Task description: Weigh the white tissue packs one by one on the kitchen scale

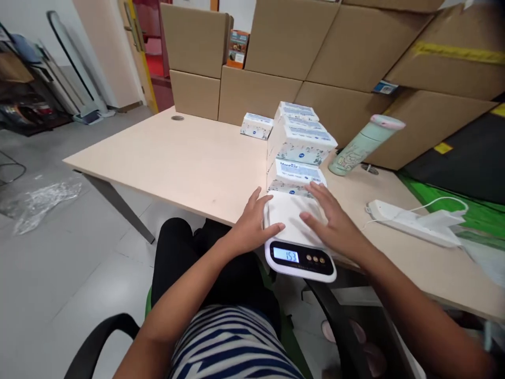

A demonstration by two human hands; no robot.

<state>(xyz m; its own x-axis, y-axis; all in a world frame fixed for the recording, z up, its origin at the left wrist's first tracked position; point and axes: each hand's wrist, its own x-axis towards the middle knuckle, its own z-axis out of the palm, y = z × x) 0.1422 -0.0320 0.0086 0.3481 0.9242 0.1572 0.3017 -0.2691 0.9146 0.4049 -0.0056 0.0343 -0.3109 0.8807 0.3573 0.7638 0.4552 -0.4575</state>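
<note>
A white digital scale [290,223] sits at the table's front edge, its lit display [286,255] seeming to read 153. My left hand [252,223] is at the scale's left side, thumb stretched over the plate and fingers spread forward along the rim. On the other side, my right hand [331,218] has its thumb and fingers apart above the plate. Its fingertips are close to a tissue pack [300,171] just behind the scale; whether they touch it, I cannot tell. Behind that pack rises a stack of more tissue packs [305,139]. Neither hand holds anything.
A single tissue pack [256,126] lies left of the stack. On the right stand a pale green bottle [363,147] and a white power strip [414,223] with a cable. Cardboard boxes [276,37] line the table's back. A chair armrest [329,316] is below the scale.
</note>
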